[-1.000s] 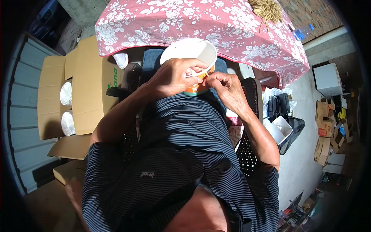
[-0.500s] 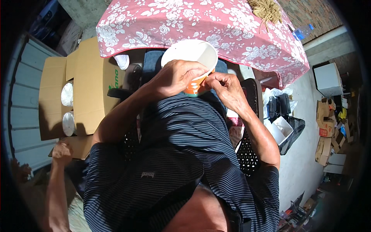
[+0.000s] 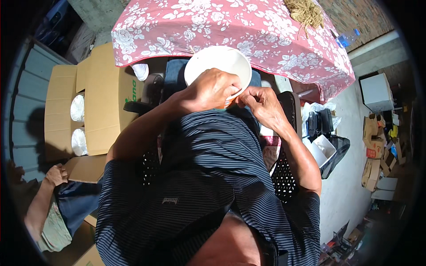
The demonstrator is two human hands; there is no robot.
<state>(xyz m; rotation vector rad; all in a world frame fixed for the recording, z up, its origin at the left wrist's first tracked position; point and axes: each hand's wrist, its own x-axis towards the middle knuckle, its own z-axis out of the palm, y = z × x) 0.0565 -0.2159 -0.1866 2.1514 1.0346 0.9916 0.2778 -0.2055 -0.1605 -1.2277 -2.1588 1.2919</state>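
Note:
A large paper bucket, white inside with an orange outer wall, is tilted above my lap so its mouth shows. My left hand is closed on the near rim, with fingers over the edge. Just right of it, my right hand is pinched against the bucket's outer wall below the rim. Whatever lies between those right fingertips is hidden. The lower part of the bucket is mostly covered by my hands.
A table with a pink floral cloth stands ahead, bearing a bundle of tan cords. At left, an open cardboard box holds white wrapped stacks. Another person's hand is beside it. A white bin stands right.
The bucket has tipped, showing more of its inside and less orange wall. My left hand has shifted slightly right along the rim. The other person's arm has moved left toward the box flap.

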